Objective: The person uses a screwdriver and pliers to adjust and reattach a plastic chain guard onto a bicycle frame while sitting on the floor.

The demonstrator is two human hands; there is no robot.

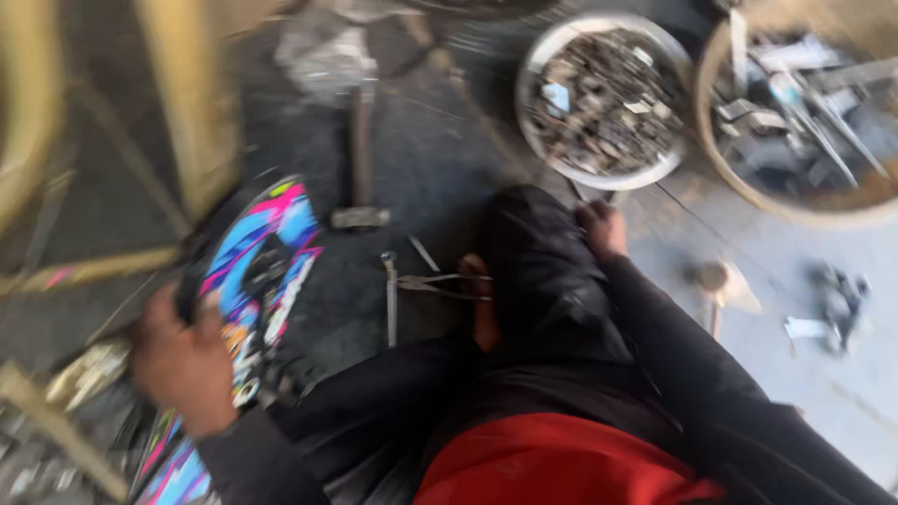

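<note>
The view is smeared by motion, so fine detail is lost. The left hand [184, 360] sits low at the near left, its fingers curled and closed on the edge of a brightly printed panel [265, 271] in pink, blue and black, which looks like part of a bicycle frame; the panel runs from the near left corner up toward the middle of the scene. Yellowish frame tubes [192, 103] cross the far left behind it, too blurred to trace.

The right hand [603, 229] rests in the middle of the scene on the person's raised knee [538, 257], clad in dark trousers; its fingers are bent against the cloth, but I cannot tell whether they grip it or merely lie there. A dark sleeve [711, 374] runs from it to the near right, and red clothing [552, 463] shows at the near edge.

On the dark floor [421, 159] just left of the knee lie pliers [440, 282] and a slim metal tool [390, 299]. Farther off lies a hammer [360, 159], its head toward the person. At the far right stands a round metal bowl [535, 70] full of small metal parts, and right beside it a shallow basket [720, 168] holding longer tools.
</note>
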